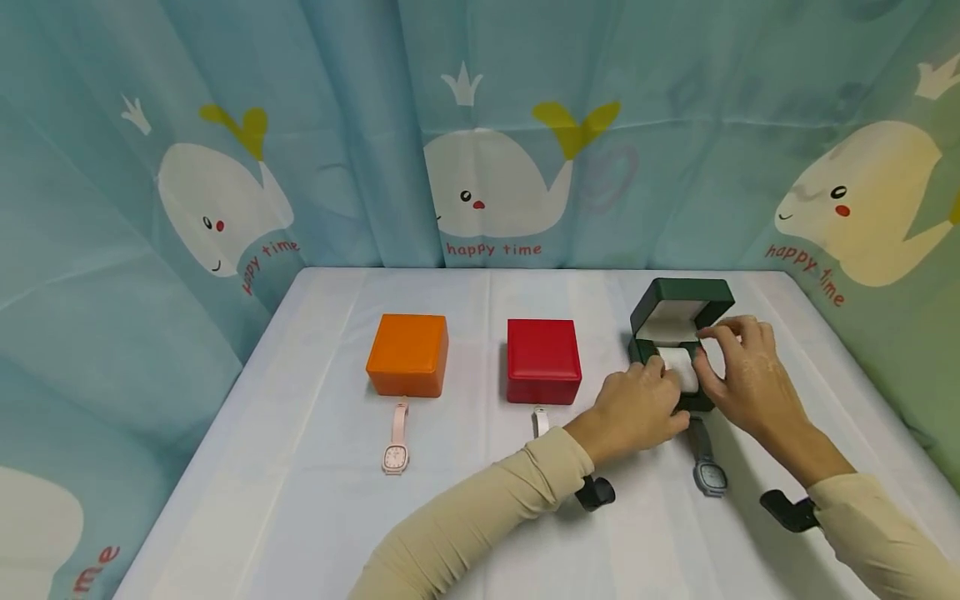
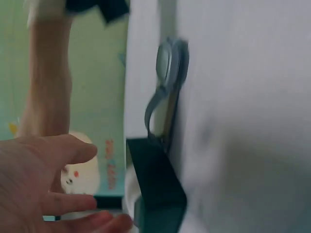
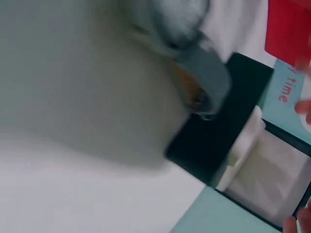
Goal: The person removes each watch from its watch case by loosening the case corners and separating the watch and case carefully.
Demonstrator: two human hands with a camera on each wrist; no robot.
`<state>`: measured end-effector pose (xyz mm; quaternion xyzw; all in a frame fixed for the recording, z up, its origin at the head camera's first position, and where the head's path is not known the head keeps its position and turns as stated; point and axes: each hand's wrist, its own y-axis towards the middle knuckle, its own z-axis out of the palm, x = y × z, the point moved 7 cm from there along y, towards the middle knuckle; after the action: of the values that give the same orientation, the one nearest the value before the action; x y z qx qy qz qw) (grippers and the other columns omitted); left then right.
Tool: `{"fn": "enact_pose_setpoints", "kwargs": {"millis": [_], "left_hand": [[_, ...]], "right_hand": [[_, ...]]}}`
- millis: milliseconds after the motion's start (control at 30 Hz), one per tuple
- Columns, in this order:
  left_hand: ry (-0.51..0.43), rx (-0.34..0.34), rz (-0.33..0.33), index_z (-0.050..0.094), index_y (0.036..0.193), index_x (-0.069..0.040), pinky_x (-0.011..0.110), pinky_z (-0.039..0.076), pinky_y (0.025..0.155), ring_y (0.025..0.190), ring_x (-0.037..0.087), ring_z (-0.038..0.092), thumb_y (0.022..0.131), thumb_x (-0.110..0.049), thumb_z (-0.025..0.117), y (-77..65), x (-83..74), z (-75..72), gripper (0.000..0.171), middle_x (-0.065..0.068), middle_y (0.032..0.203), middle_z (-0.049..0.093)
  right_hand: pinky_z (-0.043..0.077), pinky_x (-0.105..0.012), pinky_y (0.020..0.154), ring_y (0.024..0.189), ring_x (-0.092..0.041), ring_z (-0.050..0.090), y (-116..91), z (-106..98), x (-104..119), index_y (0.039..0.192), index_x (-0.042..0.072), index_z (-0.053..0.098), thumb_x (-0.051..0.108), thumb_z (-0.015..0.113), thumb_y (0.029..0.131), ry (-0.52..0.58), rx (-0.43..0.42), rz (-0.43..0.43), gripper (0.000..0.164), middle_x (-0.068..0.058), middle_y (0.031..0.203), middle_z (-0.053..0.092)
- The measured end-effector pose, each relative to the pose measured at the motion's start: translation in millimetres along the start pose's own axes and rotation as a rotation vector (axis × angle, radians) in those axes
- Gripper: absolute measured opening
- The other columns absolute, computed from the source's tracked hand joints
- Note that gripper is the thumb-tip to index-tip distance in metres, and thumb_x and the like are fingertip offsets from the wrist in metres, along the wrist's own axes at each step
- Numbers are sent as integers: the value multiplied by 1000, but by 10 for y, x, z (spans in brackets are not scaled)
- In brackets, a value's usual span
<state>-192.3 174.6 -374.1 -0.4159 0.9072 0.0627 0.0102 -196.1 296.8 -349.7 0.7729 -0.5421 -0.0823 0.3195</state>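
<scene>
A dark green watch box [image 1: 682, 288] stands with its lid raised at the table's right. Inside it sits a white cushion [image 1: 677, 367]. My left hand [image 1: 633, 410] is at the box's front left, fingertips right by the cushion; in the left wrist view its fingers [image 2: 73, 201] are relaxed and spread. On the other side is my right hand [image 1: 750, 379], thumb and forefinger apart beside the cushion and lid. A grey-blue watch [image 1: 709, 477] lies in front of the box. In the right wrist view, this watch [image 3: 180, 24] is close and blurred.
Left of the green box stand a red box [image 1: 543, 358] and an orange box [image 1: 408, 354], both closed. A pink watch [image 1: 396, 457] lies before the orange one. A pale strap [image 1: 541, 420] before the red box is partly hidden by my left arm. Printed curtains enclose the table.
</scene>
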Motion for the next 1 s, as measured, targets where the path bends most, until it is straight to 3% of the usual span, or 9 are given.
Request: {"fn": "enact_pose_setpoints", "kwargs": {"millis": [133, 200, 333, 467, 567, 667, 800, 1000], "left_hand": [[82, 19, 31, 68, 118, -20, 25, 51, 59, 82, 9, 59, 97, -54, 61, -137, -127, 29, 40, -6, 105, 58], [113, 28, 41, 68, 119, -20, 25, 50, 58, 81, 9, 60, 95, -56, 63, -191, -176, 54, 43, -6, 104, 58], [112, 90, 38, 64, 128, -19, 25, 52, 61, 83, 9, 63, 92, -59, 65, -244, -222, 143, 54, -3, 120, 58], [89, 172, 43, 59, 142, -17, 27, 54, 71, 97, 10, 66, 93, -60, 64, -254, -233, 266, 66, 3, 145, 51], [117, 136, 64, 64, 138, -16, 27, 54, 70, 96, 9, 67, 94, -55, 66, -252, -228, 282, 59, 2, 146, 52], [157, 59, 85, 70, 126, -19, 27, 53, 64, 88, 9, 69, 94, -48, 67, -244, -219, 249, 44, 1, 140, 57], [193, -14, 118, 74, 112, -21, 27, 53, 60, 79, 9, 69, 95, -44, 65, -236, -239, 219, 30, 2, 131, 63], [274, -78, 135, 73, 105, -23, 26, 53, 57, 73, 8, 66, 97, -43, 61, -250, -284, 235, 25, 5, 124, 65]], "right_hand": [[32, -64, 91, 121, -50, 32, 221, 36, -19, 126, -8, 55, 12, 64, 93, 47, -22, 50, 40, -30, 139, 37], [25, -69, 100, 130, -52, 25, 323, 76, -55, 137, -7, 48, 26, 63, 97, 57, 7, 105, 54, -30, 150, 27], [11, -78, 105, 142, -58, 7, 511, 197, -177, 157, 4, 29, 57, 52, 100, 48, 146, 270, 82, -33, 161, 3], [23, -83, 95, 137, -69, 11, 620, 314, -307, 163, 12, 15, 73, 41, 96, -9, 329, 426, 94, -44, 157, -4], [34, -81, 83, 128, -72, 24, 649, 357, -355, 163, 12, 16, 80, 33, 93, -58, 433, 488, 99, -50, 150, 5], [41, -74, 72, 117, -67, 34, 662, 358, -367, 159, 6, 22, 83, 30, 91, -89, 463, 508, 102, -52, 139, 18], [42, -65, 63, 106, -62, 39, 632, 347, -360, 152, 1, 27, 82, 31, 91, -104, 444, 504, 102, -51, 127, 24], [44, -63, 59, 100, -61, 41, 569, 366, -295, 147, -2, 31, 79, 37, 93, -96, 344, 464, 98, -51, 128, 24]]}}
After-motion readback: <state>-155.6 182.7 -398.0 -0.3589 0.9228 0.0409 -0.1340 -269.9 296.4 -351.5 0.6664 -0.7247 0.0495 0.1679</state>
